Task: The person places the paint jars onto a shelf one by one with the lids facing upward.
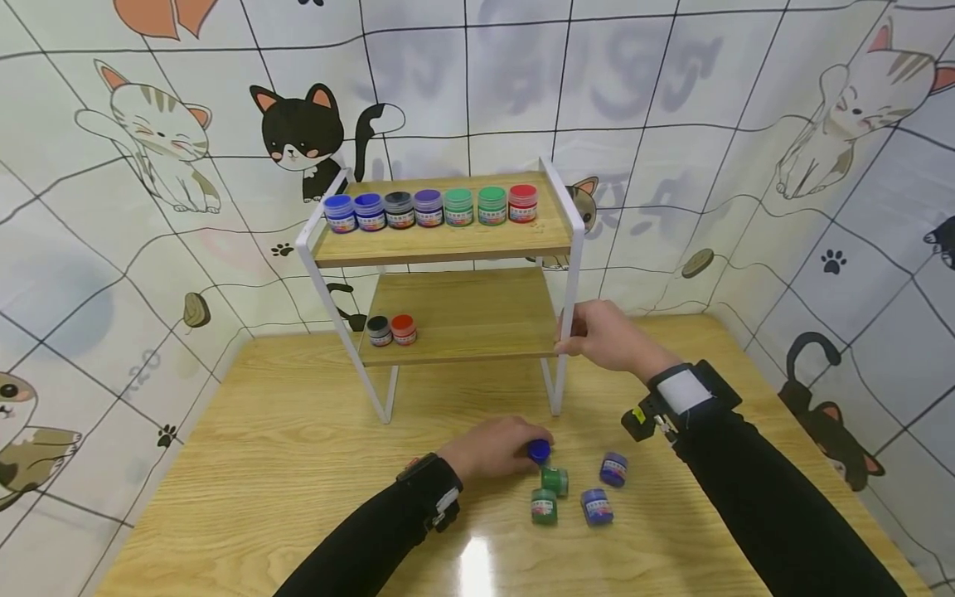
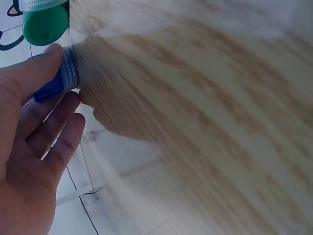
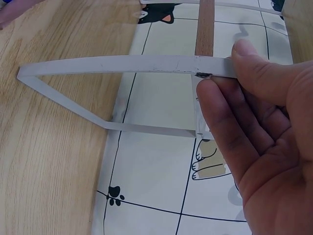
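Observation:
My left hand [image 1: 496,448] is low over the table and pinches a small paint jar with a blue lid [image 1: 538,451] between thumb and fingers. In the left wrist view the blue jar [image 2: 62,78] sits against the tabletop, beside a green-lidded jar [image 2: 46,24]. My right hand [image 1: 608,336] grips the white metal leg [image 1: 571,290] of a two-tier wooden shelf [image 1: 448,249]. The right wrist view has thumb and fingers on either side of that white frame [image 3: 146,63], near the lower board's end.
Several paint jars [image 1: 458,207] line the top board; a black-lidded jar [image 1: 379,331] and a red-lidded jar [image 1: 404,329] stand on the lower board's left. Near my left hand are green jars [image 1: 544,506] and two purple-blue jars [image 1: 598,507]. A cat-patterned cloth [image 1: 462,91] hangs behind.

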Demonstrator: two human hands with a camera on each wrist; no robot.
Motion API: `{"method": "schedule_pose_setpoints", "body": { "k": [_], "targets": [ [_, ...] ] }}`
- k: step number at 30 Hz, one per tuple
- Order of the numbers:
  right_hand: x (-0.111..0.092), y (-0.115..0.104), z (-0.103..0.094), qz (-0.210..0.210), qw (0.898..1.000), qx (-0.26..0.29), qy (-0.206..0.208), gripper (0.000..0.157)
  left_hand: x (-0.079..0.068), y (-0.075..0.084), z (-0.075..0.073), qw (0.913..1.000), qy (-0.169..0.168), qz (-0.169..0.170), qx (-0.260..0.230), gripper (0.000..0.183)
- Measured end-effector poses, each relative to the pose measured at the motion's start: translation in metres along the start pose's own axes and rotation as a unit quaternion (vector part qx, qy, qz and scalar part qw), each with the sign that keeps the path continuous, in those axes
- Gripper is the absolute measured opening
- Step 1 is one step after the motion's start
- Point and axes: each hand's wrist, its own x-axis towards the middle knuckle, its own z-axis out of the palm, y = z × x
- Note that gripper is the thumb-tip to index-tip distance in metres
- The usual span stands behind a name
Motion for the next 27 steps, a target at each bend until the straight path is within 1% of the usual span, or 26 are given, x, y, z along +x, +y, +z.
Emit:
{"method": "schedule_pose_setpoints", "body": {
  "k": [2, 7, 10, 14, 16, 20, 21, 27],
  "targets": [
    [0.0, 0.0, 0.0, -0.001, 1.0, 0.002, 0.0, 0.006, -0.001, -0.001, 0.0, 1.0, 0.005, -0.003, -0.004, 0.036],
    [-0.001, -0.001, -0.001, 0.004, 1.0, 0.004, 0.0, 0.005, -0.004, 0.0, -0.003, 0.9995, 0.006, -0.029, -0.005, 0.039],
    [-0.001, -0.002, -0.001, 0.006, 1.0, 0.003, -0.001, 0.006, -0.006, -0.001, -0.004, 0.9991, 0.002, -0.042, 0.001, 0.042],
    [-0.001, -0.003, -0.001, 0.004, 1.0, 0.002, 0.001, 0.006, -0.008, -0.003, -0.005, 0.9989, 0.001, -0.047, -0.004, 0.049],
    [-0.001, -0.003, -0.001, 0.004, 1.0, 0.003, 0.002, 0.006, -0.009, -0.004, -0.006, 0.9982, 0.003, -0.054, -0.027, 0.047],
    [-0.001, -0.002, -0.001, 0.006, 1.0, 0.001, 0.004, 0.006, -0.011, -0.006, -0.008, 0.9952, 0.01, -0.067, -0.07, 0.036],
    [-0.001, -0.002, 0.0, 0.006, 1.0, 0.001, 0.004, 0.006, -0.012, -0.006, -0.008, 0.9948, 0.01, -0.068, -0.075, 0.035],
    [-0.001, -0.002, 0.0, 0.008, 1.0, -0.001, 0.002, 0.006, -0.014, -0.008, -0.009, 0.9957, 0.01, -0.061, -0.069, 0.03]
  ]
}}
